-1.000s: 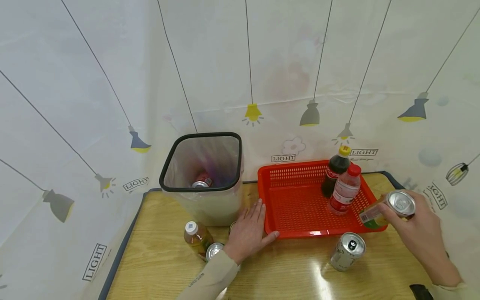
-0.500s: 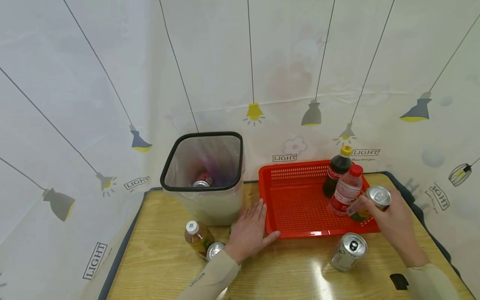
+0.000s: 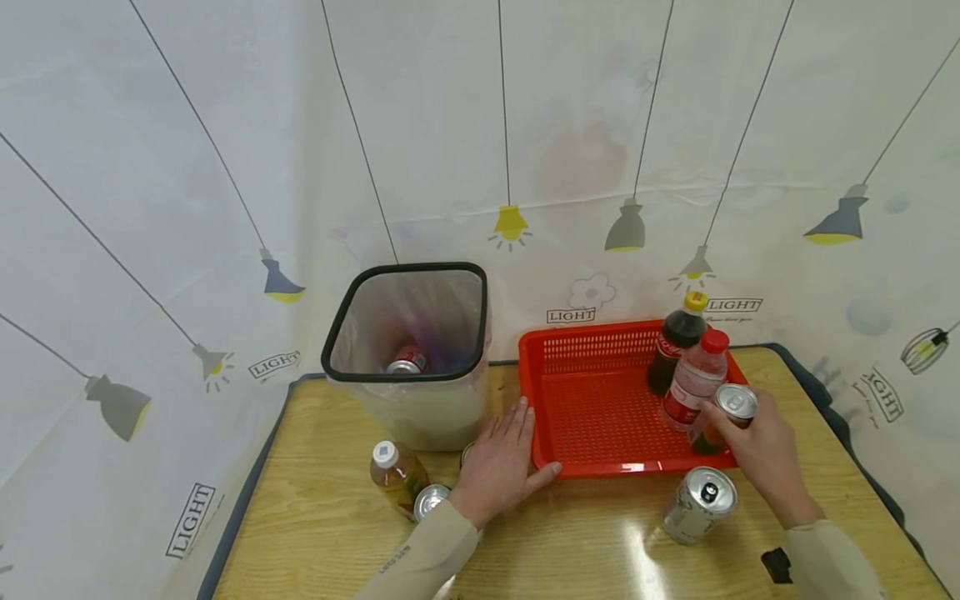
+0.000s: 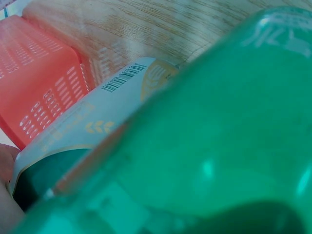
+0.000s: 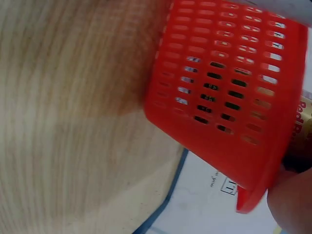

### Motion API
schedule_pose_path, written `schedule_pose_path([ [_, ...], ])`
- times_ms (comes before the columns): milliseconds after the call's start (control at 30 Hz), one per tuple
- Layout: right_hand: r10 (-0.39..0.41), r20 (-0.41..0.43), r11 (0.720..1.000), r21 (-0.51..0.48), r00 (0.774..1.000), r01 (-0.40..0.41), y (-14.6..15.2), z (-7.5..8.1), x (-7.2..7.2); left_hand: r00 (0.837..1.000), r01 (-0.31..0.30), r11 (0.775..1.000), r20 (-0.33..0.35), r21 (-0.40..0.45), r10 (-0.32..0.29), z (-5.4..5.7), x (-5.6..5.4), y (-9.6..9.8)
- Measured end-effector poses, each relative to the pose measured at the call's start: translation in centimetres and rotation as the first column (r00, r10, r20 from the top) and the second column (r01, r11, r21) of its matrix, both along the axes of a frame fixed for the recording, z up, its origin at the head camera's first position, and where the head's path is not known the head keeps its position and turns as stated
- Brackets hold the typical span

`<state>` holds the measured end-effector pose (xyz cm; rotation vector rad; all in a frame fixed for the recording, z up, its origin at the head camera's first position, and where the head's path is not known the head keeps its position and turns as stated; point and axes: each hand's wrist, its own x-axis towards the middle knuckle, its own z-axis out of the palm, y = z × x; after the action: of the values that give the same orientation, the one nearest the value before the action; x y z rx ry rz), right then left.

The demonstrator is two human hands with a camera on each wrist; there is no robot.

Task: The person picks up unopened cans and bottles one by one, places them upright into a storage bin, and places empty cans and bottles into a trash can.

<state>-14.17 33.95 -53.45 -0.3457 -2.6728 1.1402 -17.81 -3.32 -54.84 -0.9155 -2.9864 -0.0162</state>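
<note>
My right hand grips a drink can with a silver top, low in the front right corner of the red basket. In the right wrist view, a gold can with red lettering shows beside a finger. A red-capped bottle and a yellow-capped cola bottle stand in the basket beside the held can. My left hand lies with straight fingers against the basket's left side. A pale can with a barcode lies near it in the left wrist view.
A lined bin with a can inside stands left of the basket. A white-capped bottle and a silver-topped can stand by my left forearm. A pale can stands before the basket. Blurred green plastic fills the left wrist view.
My right hand has carried the can leftward from beyond the basket's right side into its front right corner, and the can has become more upright. The left hand stays in place.
</note>
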Motion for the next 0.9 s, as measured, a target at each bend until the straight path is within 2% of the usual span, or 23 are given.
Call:
schedule_pose_path([
  [167, 0.017, 0.003, 1.0, 0.019, 1.0, -0.017, 0.04, -0.39, -0.06, 1.0, -0.002, 1.0, -0.003, -0.019, 0.002, 0.01, -0.02, 0.09],
  [467, 0.079, 0.047, 0.996, 0.041, 0.996, -0.081, -0.16, -0.19, -0.56, 1.0, 0.001, 1.0, -0.012, 0.0, -0.001, -0.29, -0.16, 0.01],
  [900, 0.093, 0.135, 0.989, 0.101, 0.986, -0.107, 0.21, -0.15, -0.83, 1.0, -0.001, 1.0, 0.002, -0.006, 0.001, -0.12, -0.01, -0.08],
])
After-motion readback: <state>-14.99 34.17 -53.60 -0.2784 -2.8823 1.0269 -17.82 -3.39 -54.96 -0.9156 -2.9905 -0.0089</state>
